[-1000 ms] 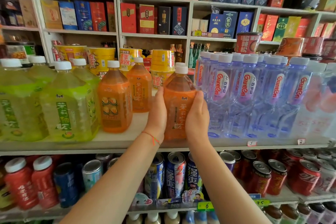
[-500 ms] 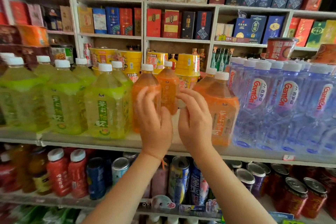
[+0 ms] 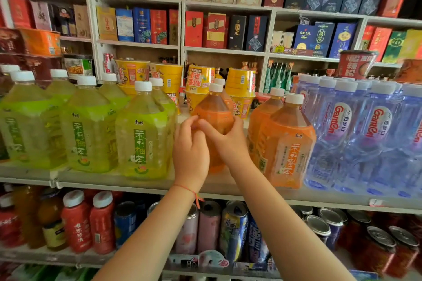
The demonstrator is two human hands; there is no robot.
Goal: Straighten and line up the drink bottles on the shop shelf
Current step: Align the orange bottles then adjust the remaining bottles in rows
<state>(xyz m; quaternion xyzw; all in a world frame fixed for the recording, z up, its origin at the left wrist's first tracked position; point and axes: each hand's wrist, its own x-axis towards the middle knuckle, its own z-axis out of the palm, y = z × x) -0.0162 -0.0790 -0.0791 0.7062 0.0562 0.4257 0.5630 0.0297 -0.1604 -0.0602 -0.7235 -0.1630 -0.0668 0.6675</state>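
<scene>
Both my hands hold one orange tea bottle (image 3: 214, 109) with a white cap, standing set back in the gap on the shelf (image 3: 141, 180). My left hand (image 3: 190, 155) wraps its left side and my right hand (image 3: 225, 141) curls over its front; the lower half is hidden behind them. To its right stand two more orange bottles, the front one (image 3: 286, 143) near the shelf edge with another (image 3: 266, 112) behind it. Left of the gap is a row of green tea bottles, the nearest (image 3: 143, 137) touching my left hand's side.
Clear water bottles (image 3: 365, 134) crowd the shelf's right part. Yellow noodle cups (image 3: 201, 82) stand behind the gap. Cans (image 3: 233, 228) and red bottles (image 3: 77, 219) fill the shelf below. Boxed goods (image 3: 214, 29) line the wall shelves above.
My hands left the front orange bottle by the water and moved left to the other orange bottle. They now close round it; the view has shifted left and closer.
</scene>
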